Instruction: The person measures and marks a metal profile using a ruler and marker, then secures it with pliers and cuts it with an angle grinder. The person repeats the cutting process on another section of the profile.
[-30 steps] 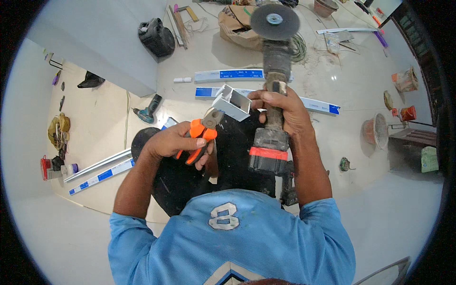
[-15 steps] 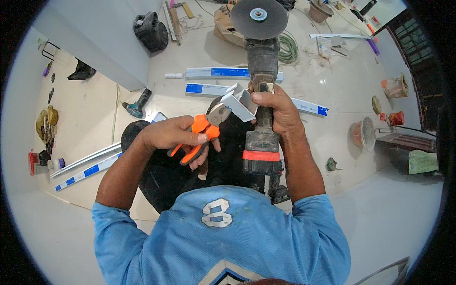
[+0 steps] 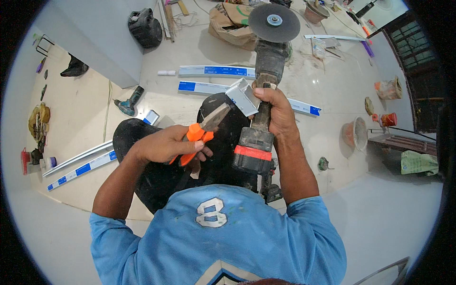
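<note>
My left hand (image 3: 167,142) is closed round the orange-and-black handles of a pair of pliers (image 3: 216,117), whose metal jaws point up and to the right. Just beyond the jaw tips is a short piece of white metal channel (image 3: 244,98), apart from them. My right hand (image 3: 281,110) grips a cordless angle grinder (image 3: 270,61) by its body, and its thumb and fingers also pinch the channel piece against the tool. The grinder's dark disc (image 3: 274,21) faces up at the far end; its red-banded battery (image 3: 253,156) hangs over my lap.
White-and-blue channel lengths (image 3: 213,71) lie on the tiles ahead, others (image 3: 81,171) at the left. A cordless drill (image 3: 129,100) lies near my left knee. Beyond are a paper sack (image 3: 231,26) and a black jerrycan (image 3: 144,28). A bucket (image 3: 355,134) lies tipped at the right.
The plier jaws have come off the channel piece and turned to point up and right. The channel piece stays in my right hand at a different angle; the grinder has tilted, its disc rightward.
</note>
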`<action>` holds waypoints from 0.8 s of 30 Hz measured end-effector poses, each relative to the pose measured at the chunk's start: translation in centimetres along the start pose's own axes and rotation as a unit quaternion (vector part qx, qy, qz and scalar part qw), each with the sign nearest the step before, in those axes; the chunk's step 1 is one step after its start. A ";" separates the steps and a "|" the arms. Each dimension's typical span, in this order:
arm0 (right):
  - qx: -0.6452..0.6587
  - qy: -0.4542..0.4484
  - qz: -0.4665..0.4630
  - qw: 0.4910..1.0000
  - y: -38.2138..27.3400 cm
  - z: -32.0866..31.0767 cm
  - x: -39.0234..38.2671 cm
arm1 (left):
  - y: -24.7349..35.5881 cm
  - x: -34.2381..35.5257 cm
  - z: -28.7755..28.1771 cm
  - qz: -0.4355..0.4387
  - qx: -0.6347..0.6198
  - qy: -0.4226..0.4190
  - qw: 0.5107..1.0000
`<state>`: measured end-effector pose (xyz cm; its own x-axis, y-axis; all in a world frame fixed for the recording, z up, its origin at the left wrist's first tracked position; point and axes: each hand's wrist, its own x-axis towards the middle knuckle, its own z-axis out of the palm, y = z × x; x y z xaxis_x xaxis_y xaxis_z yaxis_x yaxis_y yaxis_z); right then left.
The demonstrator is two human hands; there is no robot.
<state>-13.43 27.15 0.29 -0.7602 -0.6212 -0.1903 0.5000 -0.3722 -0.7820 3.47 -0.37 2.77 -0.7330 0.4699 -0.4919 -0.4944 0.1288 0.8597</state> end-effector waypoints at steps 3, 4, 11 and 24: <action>0.008 0.039 0.008 0.999 0.7 -0.1 0.2 | -0.1 0.2 1.1 0.014 0.074 0.057 0.996; 0.012 0.040 0.013 0.999 0.8 -0.2 0.4 | 0.4 0.4 1.6 0.017 0.110 0.082 0.990; 0.062 0.027 0.016 0.998 2.6 -1.1 0.2 | 3.8 0.8 3.5 -0.039 0.181 0.168 0.968; -0.042 0.132 -0.013 0.990 1.9 3.2 -0.9 | 3.8 -0.5 0.7 -0.015 0.230 0.149 0.962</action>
<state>-10.48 24.76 0.90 -0.8594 -0.4067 -0.3098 0.4518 -0.3206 -0.8325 2.31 0.47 6.40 -0.8567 0.1973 -0.4765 -0.3092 0.5430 0.7807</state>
